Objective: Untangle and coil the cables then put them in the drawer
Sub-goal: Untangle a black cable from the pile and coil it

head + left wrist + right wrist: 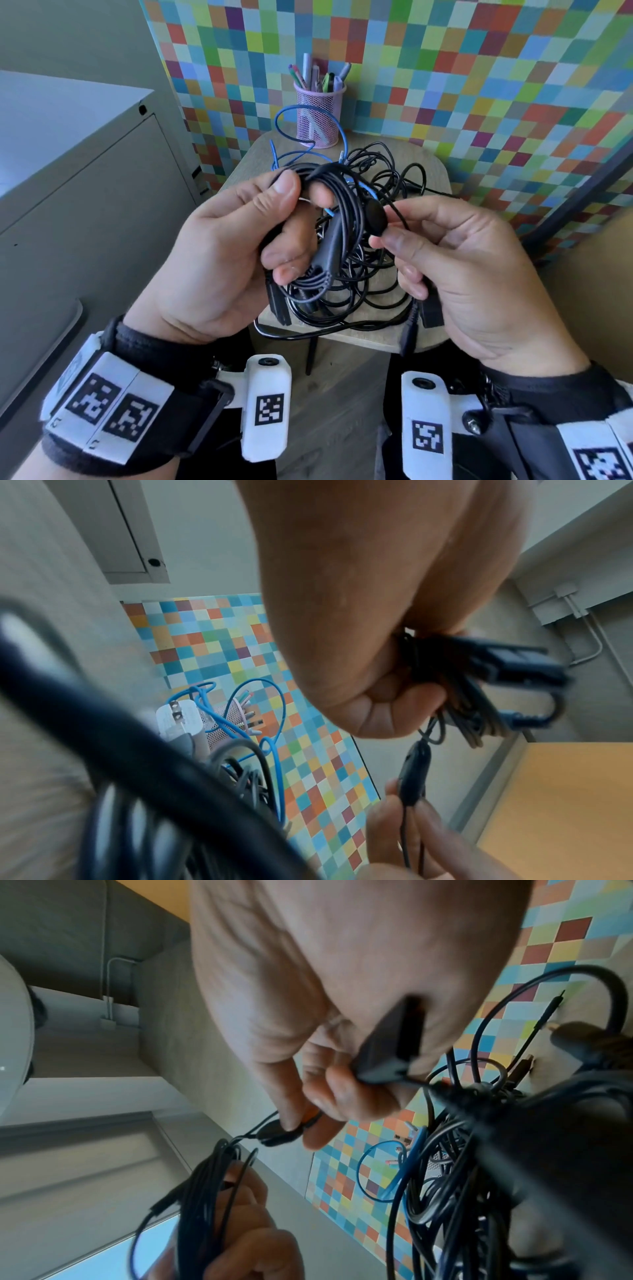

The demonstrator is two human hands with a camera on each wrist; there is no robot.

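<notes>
My left hand (274, 219) grips a coiled bundle of thin black cable (342, 219), thumb on top and fingers curled round the loops; the same coil (472, 696) shows below the palm in the left wrist view. My right hand (397, 240) pinches the cable's small black oval pod (376, 214) between thumb and forefinger. In the right wrist view the pod (277, 1133) sits at the fingertips, and the lower fingers also hold a black rectangular plug (390, 1047). Below both hands a tangle of black cables (363, 287) lies on the small round table (435, 171), mixed with a blue cable (291, 154).
A pink mesh pen cup (318, 114) stands at the table's far edge. A grey cabinet (85, 178) with shut drawer fronts is on the left. A multicoloured checkered wall (479, 85) stands behind the table. A white wall plug (178, 718) lies among the cables.
</notes>
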